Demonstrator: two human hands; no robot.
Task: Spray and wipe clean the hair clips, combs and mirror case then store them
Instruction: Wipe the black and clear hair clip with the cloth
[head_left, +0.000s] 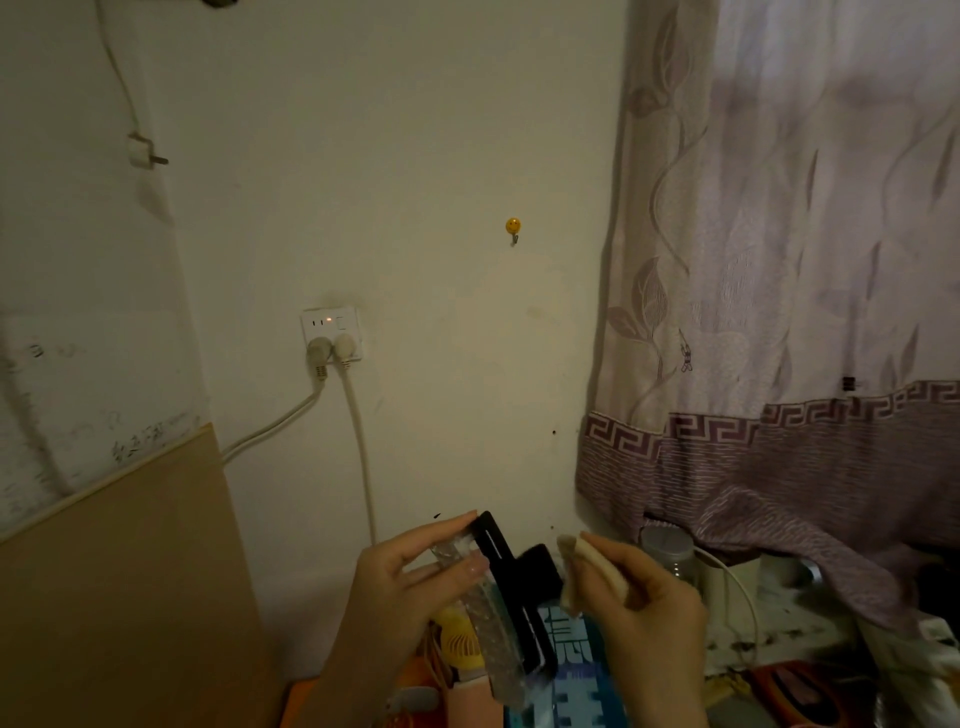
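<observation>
While L hand (415, 577) pinches black clip (511, 582) plus clear comb (491, 639), long axes slanting down-right, R hand (644, 597) pinches cloth (587, 571) just beside clip's right edge.

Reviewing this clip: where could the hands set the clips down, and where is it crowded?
No bare patch shows. Below the left hand, gripping a black clip and clear clip, lie a yellow fan and blue packet. Right of the right hand, pinching a cloth, jar and cable crowd under the curtain.
</observation>
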